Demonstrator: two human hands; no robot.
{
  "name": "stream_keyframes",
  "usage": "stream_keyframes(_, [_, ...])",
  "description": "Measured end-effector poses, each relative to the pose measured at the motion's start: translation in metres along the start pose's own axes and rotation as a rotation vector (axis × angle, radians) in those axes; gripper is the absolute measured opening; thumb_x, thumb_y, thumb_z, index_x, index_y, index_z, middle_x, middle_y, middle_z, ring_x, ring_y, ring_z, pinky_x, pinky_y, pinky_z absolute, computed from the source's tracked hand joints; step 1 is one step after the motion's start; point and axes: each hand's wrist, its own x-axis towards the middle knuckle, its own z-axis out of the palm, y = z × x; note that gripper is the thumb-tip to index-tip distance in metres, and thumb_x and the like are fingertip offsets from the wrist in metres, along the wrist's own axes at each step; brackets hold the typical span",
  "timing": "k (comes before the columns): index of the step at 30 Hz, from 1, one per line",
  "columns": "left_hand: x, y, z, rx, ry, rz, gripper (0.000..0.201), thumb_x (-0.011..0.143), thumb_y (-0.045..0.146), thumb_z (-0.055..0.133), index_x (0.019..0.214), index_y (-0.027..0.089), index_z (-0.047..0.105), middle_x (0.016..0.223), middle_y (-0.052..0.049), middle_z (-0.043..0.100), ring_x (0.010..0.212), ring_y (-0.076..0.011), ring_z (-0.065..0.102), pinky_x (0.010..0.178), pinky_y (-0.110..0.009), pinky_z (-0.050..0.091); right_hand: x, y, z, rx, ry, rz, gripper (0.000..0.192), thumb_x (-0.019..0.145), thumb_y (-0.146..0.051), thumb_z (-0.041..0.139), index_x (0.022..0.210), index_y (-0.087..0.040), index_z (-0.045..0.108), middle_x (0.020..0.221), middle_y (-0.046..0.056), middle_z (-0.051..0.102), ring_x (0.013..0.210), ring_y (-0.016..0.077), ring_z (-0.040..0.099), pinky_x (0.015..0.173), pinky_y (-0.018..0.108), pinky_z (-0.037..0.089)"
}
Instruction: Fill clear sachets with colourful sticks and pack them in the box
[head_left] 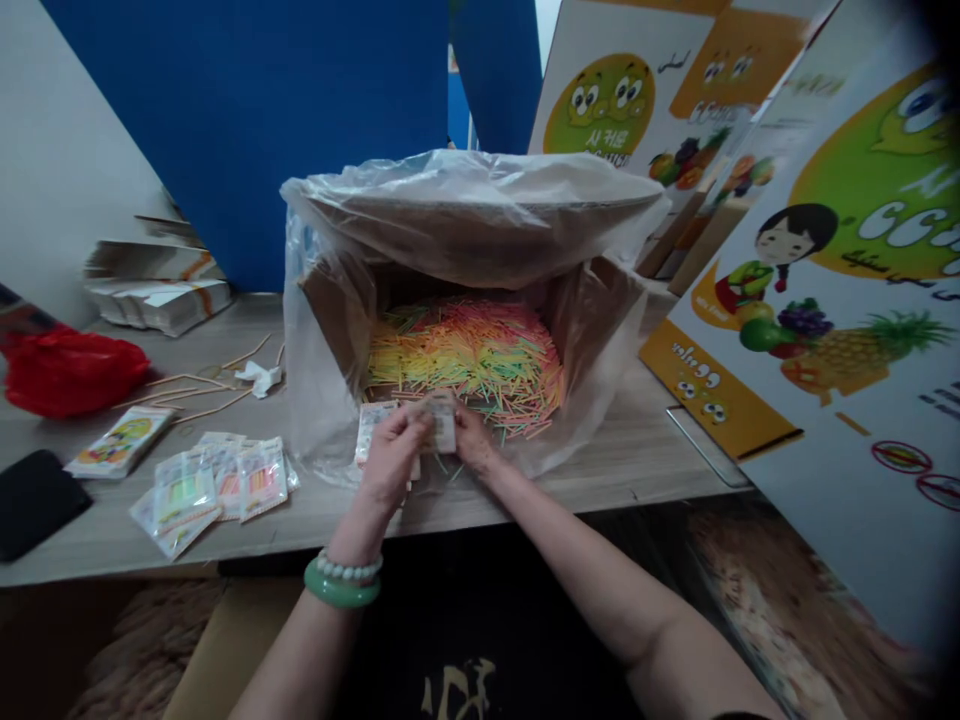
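My left hand pinches the left side of a small whitish printed packet at the mouth of the lined box. At the packet's right edge my right hand is closed on it, its fingertips partly hidden. More flat packets lie under and beside my left hand. Just beyond both hands, a heap of thin pastel sticks in yellow, orange, pink and green fills the box floor. The cardboard box lies on its side, lined with a clear plastic bag.
Several filled packets lie on the table's left, near a printed carton, a black flat object and a red plastic bag. Stacked cardboard stands behind. Large printed boxes rise at the right.
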Motion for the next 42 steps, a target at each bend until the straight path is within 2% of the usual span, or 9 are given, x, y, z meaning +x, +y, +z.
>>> stream_keyframes(3, [-0.004,0.005,-0.019,-0.203,0.164,-0.103,0.028,0.068,0.037,0.079,0.087,0.018,0.072,0.078,-0.002,0.072,0.069,-0.0168,0.064,0.068,-0.029,0.052,0.004,-0.008,-0.011,0.227,-0.037,0.15,0.009,0.086,-0.019,0.045,0.081,-0.022,0.052,0.064,-0.006,0.058,0.056,0.0115,0.055,0.054,0.022,0.049])
stream_keyframes(5, [-0.011,0.008,-0.027,-0.193,0.158,-0.16,0.028,0.066,0.036,0.079,0.084,0.017,0.07,0.072,-0.001,0.069,0.064,-0.0151,0.061,0.063,-0.027,0.05,0.009,-0.014,-0.016,0.271,-0.042,0.197,0.007,0.08,-0.017,0.047,0.077,-0.022,0.049,0.065,-0.005,0.055,0.059,0.0122,0.053,0.058,0.022,0.046])
stream_keyframes(13, [-0.039,0.003,-0.019,0.352,-0.34,-0.209,0.022,0.071,0.031,0.061,0.057,0.016,0.054,0.056,0.003,0.047,0.057,-0.0104,0.04,0.055,-0.024,0.03,0.002,-0.018,0.01,0.004,-0.194,0.235,0.005,0.08,-0.022,0.047,0.079,-0.022,0.052,0.067,-0.003,0.054,0.065,0.0146,0.051,0.064,0.026,0.039])
stream_keyframes(16, [-0.044,0.003,-0.028,0.387,-0.417,-0.222,0.022,0.073,0.031,0.058,0.058,0.016,0.053,0.056,0.004,0.043,0.057,-0.0103,0.037,0.054,-0.024,0.028,-0.006,-0.012,0.018,0.029,-0.217,0.206,0.009,0.076,-0.026,0.053,0.084,-0.022,0.056,0.074,-0.002,0.057,0.07,0.0151,0.051,0.067,0.027,0.04])
stream_keyframes(25, [-0.042,0.015,-0.049,-0.109,-0.015,-0.215,0.019,0.068,0.032,0.073,0.071,0.015,0.066,0.064,0.001,0.061,0.057,-0.0109,0.05,0.056,-0.023,0.041,-0.007,-0.012,0.005,0.103,-0.092,0.122,0.02,0.076,-0.037,0.059,0.088,-0.021,0.059,0.088,0.001,0.062,0.084,0.0183,0.055,0.078,0.028,0.043])
stream_keyframes(29, [-0.042,0.014,-0.043,-0.29,-0.019,-0.284,0.032,0.064,0.026,0.076,0.093,0.016,0.068,0.079,-0.003,0.071,0.063,-0.0152,0.063,0.061,-0.028,0.05,-0.01,-0.014,0.005,0.113,-0.107,0.155,0.022,0.075,-0.04,0.062,0.088,-0.022,0.059,0.086,0.0,0.062,0.084,0.0181,0.055,0.076,0.027,0.043])
stream_keyframes(34, [-0.041,0.011,-0.036,-0.366,0.001,-0.342,0.037,0.057,0.021,0.079,0.091,0.016,0.065,0.076,-0.002,0.071,0.061,-0.0162,0.064,0.06,-0.029,0.052,-0.013,-0.013,0.008,0.141,-0.154,0.175,0.018,0.081,-0.039,0.052,0.076,-0.022,0.056,0.072,-0.002,0.057,0.071,0.0162,0.053,0.068,0.026,0.042])
stream_keyframes(38, [-0.036,0.007,-0.034,-0.271,-0.01,-0.283,0.032,0.063,0.035,0.08,0.084,0.014,0.066,0.073,-0.003,0.068,0.063,-0.0144,0.06,0.062,-0.027,0.049,-0.014,-0.016,0.002,0.115,-0.022,0.149,0.014,0.086,-0.034,0.047,0.084,-0.023,0.054,0.07,-0.002,0.059,0.066,0.0158,0.054,0.066,0.027,0.042])
stream_keyframes(42, [-0.031,-0.001,-0.032,-0.104,0.015,-0.167,0.03,0.07,0.042,0.075,0.072,0.014,0.065,0.068,0.0,0.062,0.063,-0.0119,0.052,0.06,-0.024,0.043,-0.018,-0.019,-0.005,-0.026,-0.189,0.101,0.008,0.081,-0.027,0.048,0.083,-0.023,0.055,0.07,-0.002,0.061,0.066,0.016,0.054,0.066,0.027,0.041])
